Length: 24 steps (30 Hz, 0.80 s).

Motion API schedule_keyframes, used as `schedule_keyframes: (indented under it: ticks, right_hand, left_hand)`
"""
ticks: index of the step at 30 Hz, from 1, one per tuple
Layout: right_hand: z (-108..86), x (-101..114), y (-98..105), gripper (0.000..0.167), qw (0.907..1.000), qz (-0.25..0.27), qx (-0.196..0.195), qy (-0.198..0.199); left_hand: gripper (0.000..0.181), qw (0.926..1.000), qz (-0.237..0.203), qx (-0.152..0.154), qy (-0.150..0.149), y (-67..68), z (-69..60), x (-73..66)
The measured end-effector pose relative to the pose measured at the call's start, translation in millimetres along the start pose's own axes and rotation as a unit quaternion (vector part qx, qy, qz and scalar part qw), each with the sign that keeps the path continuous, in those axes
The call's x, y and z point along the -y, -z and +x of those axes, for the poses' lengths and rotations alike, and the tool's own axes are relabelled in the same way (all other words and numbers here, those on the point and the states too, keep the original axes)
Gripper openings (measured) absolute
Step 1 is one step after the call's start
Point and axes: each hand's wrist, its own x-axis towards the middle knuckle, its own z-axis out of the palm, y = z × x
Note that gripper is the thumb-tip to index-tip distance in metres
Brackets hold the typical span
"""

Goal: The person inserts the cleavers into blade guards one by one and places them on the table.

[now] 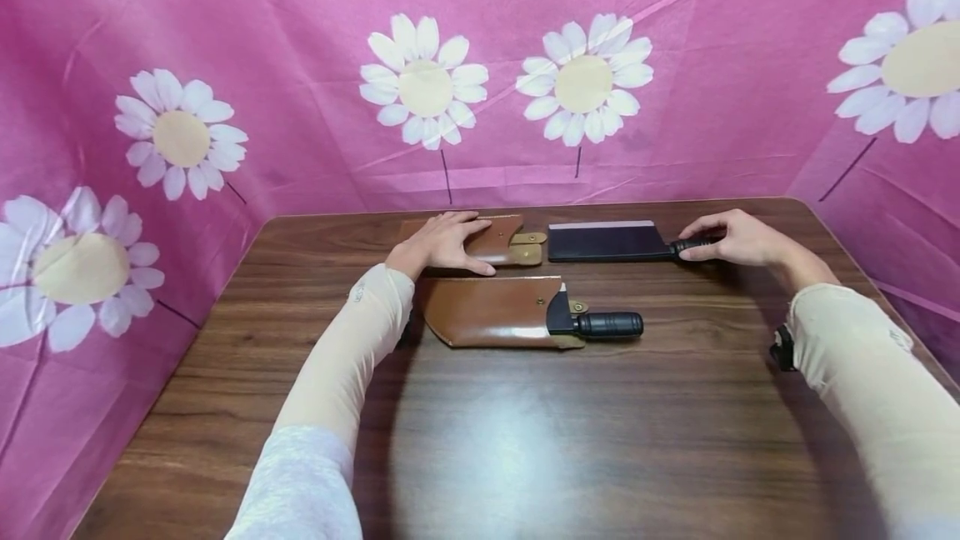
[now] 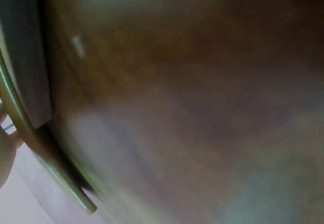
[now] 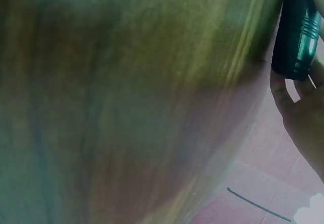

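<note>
The left hand (image 1: 447, 242) rests on the far brown cover (image 1: 501, 247), with its fingers spread out. The right hand (image 1: 742, 238) pinches the black handle of the bare knife (image 1: 603, 243), just right of that cover, at the back of the wooden table (image 1: 622, 423). Closer in, knife number 2 (image 1: 609, 325) sits inside the near brown cover (image 1: 491, 315).

A black cleaver (image 1: 603, 242) lies, apparently flat, just right of a brown sheath (image 1: 496, 247).

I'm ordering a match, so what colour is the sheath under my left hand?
The cleaver sheath is mainly brown, seen best in the head view.
</note>
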Motion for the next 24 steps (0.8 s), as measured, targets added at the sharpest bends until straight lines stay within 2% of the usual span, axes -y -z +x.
schedule_keyframes:
  ticks: [7, 12, 24]
  right_hand:
    - [-3.2, 1.2, -2.6, 0.039, 0.9994, 0.024, 0.018, 0.016]
    - [-0.3, 1.1, -5.1, 0.036, 0.9992, 0.023, 0.014, 0.031]
    - [-1.9, -4.5, -9.8, 0.029, 0.998, 0.052, 0.005, 0.035]
  left_hand:
    - [0.104, 0.9999, 0.005, 0.005, -0.008, 1.4, 1.7, 0.1]
    - [0.104, 0.9999, 0.001, 0.013, -0.001, 2.1, 1.5, 1.7]
    - [0.099, 0.9999, -0.008, 0.012, -0.007, 7.9, 1.9, -2.3]
